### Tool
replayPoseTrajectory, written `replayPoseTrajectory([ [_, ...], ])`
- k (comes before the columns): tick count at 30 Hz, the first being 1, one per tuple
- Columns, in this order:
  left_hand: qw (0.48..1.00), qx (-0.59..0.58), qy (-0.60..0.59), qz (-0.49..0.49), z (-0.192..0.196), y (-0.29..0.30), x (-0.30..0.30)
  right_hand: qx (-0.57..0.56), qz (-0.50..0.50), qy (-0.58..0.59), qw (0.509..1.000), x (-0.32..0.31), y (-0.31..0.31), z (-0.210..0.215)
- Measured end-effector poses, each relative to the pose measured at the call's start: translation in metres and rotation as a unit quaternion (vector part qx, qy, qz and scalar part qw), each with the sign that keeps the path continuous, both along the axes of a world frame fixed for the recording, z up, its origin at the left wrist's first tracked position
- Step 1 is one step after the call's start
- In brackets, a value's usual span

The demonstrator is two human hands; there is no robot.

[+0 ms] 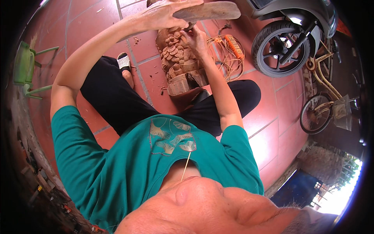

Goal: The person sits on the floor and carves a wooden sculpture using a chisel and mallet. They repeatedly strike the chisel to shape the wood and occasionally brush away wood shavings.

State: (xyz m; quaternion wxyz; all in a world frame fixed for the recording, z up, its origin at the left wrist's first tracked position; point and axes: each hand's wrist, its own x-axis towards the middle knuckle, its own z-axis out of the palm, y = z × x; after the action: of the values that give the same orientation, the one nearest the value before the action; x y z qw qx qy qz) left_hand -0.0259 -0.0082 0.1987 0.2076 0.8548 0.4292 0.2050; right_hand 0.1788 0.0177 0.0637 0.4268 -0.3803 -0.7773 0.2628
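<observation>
Wearer's head [202, 210] at six o'clock, left hand [165, 16] and right hand [196, 42] out at twelve

The head crowds the bottom of my view, and just beyond it I get the teal T-shirt [128, 175], printed with pale fan-shaped leaves. Past that, black trousers [113, 93] cover legs spread toward ten and two.

Up at twelve I have the left hand gripping one end of a paddle-shaped piece of wood [218, 11], thumb beneath, fingers stretched along the upper edge. The right hand sits just under that wood, its fingertips curled in and pinching a short dark stub [190, 26]; I can't tell from here whether the stub belongs to the wood or is a separate tool.

The carved wood block [175, 58] is on the floor at twelve, beyond the trousers, covered in coin-like discs and rounded lumps. The hands partly hide its far end from me. Wood chips lie near it on the red tiles [148, 50].

At one o'clock I see an orange power strip [235, 46] beside tangled cord [230, 67]; at two, a motor scooter's front wheel [261, 50]; at three, a bicycle [329, 87]. Toward ten there's a patterned sandal [123, 60] and, farther out, a green plastic seat [22, 64].
</observation>
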Motion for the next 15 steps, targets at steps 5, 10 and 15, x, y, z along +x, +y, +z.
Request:
replayPoseTrajectory([
  [5,0.992,0.031,0.124,0.023,-0.017,0.008,0.0,0.004,0.009,-0.029,1.0,0.002,-0.003,0.002],
  [10,0.991,-0.033,0.116,0.051,0.013,-0.007,0.003,0.067,0.03,-0.083,0.994,-0.001,-0.007,-0.005],
  [15,0.994,0.059,0.063,0.061,0.005,-0.007,0.001,0.018,0.036,-0.045,0.998,-0.001,-0.005,-0.008],
])
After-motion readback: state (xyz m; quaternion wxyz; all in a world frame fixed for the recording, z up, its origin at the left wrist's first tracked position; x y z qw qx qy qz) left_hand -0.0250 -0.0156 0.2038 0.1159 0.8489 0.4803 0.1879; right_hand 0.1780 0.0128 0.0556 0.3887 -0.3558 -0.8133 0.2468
